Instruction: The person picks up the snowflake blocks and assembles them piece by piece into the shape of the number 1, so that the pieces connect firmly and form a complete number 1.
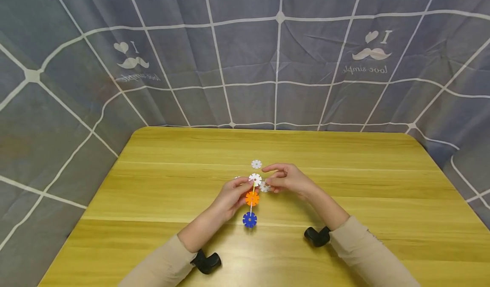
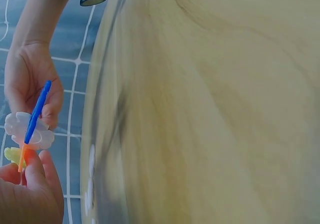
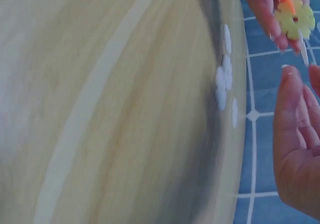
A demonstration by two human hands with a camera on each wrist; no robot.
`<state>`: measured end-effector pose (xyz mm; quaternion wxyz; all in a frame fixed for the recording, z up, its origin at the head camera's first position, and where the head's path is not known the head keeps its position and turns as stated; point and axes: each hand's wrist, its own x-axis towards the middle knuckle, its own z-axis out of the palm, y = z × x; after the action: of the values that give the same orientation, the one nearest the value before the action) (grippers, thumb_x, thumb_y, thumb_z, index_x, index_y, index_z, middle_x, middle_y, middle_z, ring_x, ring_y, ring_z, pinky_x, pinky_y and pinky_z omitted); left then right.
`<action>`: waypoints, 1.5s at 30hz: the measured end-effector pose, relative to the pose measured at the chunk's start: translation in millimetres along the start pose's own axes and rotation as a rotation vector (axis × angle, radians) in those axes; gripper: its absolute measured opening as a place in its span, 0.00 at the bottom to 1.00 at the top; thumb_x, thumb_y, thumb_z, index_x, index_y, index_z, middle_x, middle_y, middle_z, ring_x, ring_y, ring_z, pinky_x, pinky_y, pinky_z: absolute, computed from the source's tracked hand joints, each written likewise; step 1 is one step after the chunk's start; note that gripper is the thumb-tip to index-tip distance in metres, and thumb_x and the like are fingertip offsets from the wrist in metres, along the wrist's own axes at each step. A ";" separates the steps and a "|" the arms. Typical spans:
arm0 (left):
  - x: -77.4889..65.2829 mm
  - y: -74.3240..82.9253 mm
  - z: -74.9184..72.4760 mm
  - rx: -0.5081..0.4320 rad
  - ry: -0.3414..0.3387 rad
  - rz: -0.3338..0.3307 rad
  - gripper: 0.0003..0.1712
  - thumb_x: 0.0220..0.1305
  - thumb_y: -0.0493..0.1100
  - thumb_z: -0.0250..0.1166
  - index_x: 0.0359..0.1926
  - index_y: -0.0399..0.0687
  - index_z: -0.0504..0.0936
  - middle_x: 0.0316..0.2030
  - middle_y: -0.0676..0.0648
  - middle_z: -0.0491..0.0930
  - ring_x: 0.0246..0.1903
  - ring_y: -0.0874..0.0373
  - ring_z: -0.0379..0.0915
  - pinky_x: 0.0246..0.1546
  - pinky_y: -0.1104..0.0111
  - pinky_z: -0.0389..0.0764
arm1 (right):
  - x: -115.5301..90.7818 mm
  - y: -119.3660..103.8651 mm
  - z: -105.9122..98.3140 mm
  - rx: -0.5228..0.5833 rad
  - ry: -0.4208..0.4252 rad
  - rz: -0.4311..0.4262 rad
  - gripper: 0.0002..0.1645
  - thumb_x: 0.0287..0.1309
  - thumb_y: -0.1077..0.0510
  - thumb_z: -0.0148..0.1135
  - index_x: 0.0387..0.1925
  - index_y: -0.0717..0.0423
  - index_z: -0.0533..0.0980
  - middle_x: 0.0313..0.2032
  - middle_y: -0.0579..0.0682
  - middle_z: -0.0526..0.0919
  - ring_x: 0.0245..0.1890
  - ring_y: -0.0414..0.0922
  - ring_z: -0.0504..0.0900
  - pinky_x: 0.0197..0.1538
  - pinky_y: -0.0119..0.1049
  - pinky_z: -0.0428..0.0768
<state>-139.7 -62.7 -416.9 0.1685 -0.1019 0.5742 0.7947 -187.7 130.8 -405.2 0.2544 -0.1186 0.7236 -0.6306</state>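
My left hand (image 1: 231,195) pinches a chain of notched plastic discs slotted together. A white disc (image 1: 252,177) stands at its far end. Below it come a yellow-green disc (image 3: 305,20) seen edge-on from the head, an orange disc (image 1: 249,199), a thin white disc (image 1: 251,209) edge-on and a blue disc (image 1: 246,221) at the near end. Just right of the chain, my right hand (image 1: 291,180) hovers with loosely bent fingers. In the right wrist view its thumb and fingers are apart, with nothing visible between them. Loose white discs (image 1: 263,189) lie beneath the hands.
Another white disc (image 1: 253,165) lies on the wooden table (image 1: 172,185) beyond the hands. One more white disc (image 1: 237,177) is partly hidden behind the left hand. Black wrist mounts (image 1: 206,263) sit by both sleeves. A grey checked curtain (image 1: 245,57) hangs behind the table.
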 end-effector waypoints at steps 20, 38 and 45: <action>-0.9 3.2 -8.3 -0.015 0.028 -0.007 0.13 0.67 0.32 0.53 0.50 0.29 0.71 0.32 0.45 0.81 0.30 0.60 0.80 0.28 0.74 0.81 | 26.2 12.6 12.9 -0.625 0.182 0.061 0.21 0.37 0.57 0.78 0.33 0.59 0.75 0.19 0.49 0.68 0.18 0.42 0.65 0.22 0.30 0.63; -1.7 -1.1 -3.0 -0.022 0.000 0.002 0.11 0.66 0.32 0.55 0.47 0.28 0.72 0.30 0.47 0.81 0.30 0.59 0.80 0.29 0.72 0.81 | 20.7 22.9 -3.8 -0.273 0.104 0.056 0.11 0.51 0.71 0.65 0.37 0.69 0.74 0.18 0.48 0.72 0.17 0.40 0.69 0.21 0.27 0.71; -0.8 -2.5 -0.1 -0.012 0.001 -0.011 0.10 0.66 0.32 0.54 0.46 0.30 0.73 0.30 0.47 0.80 0.29 0.60 0.79 0.30 0.71 0.82 | 16.6 9.8 -12.1 -0.067 0.071 0.022 0.17 0.60 0.72 0.54 0.50 0.76 0.71 0.23 0.48 0.78 0.22 0.40 0.76 0.31 0.31 0.80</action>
<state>-138.0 -62.2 -418.8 0.1717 -0.1065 0.5689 0.7972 -206.5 134.7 -417.4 0.2314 -0.0968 0.7541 -0.6070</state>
